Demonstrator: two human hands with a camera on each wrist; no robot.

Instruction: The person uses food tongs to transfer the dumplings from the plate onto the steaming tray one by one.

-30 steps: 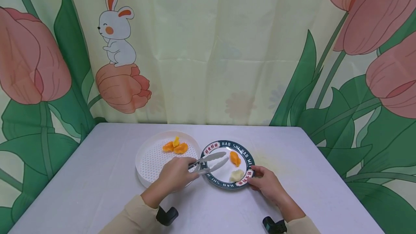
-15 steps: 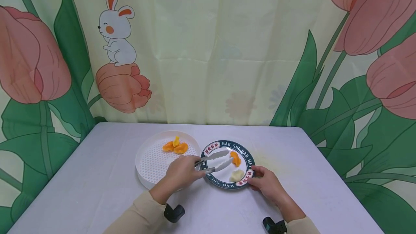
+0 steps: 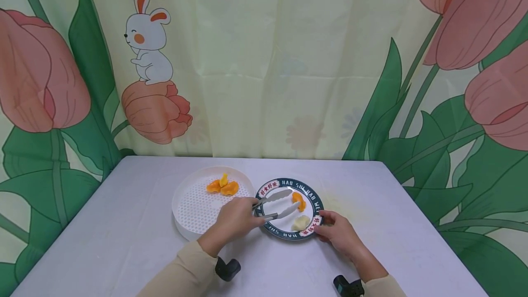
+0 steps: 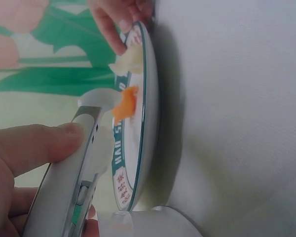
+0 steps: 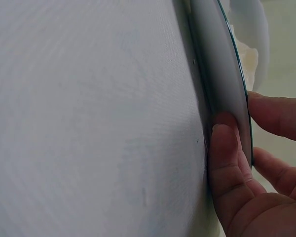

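My left hand (image 3: 237, 217) grips a pair of tongs (image 4: 64, 173) with pale, broad tips. The tongs reach over a round plate (image 3: 284, 235) with a dark green patterned rim, their arms apart. Their tips are right at an orange dumpling (image 3: 299, 201) on the plate; one tip overlaps it in the head view. Nearer my right hand (image 3: 340, 235) lies a cream-white dumpling (image 3: 301, 222). That hand pinches the plate's right rim, thumb and fingers on either side of it, as the right wrist view shows.
Left of the plate stands a round white steamer tray (image 3: 185, 205) with a perforated bottom, holding two orange dumplings (image 3: 229, 189) and a small yellow one (image 3: 223, 179). A white cloth covers the table (image 3: 140, 223). Behind it hangs a printed curtain (image 3: 247, 58).
My left hand has moved right, bringing the tongs farther over the plate to the orange dumpling. My right hand and the plate have stayed where they were.
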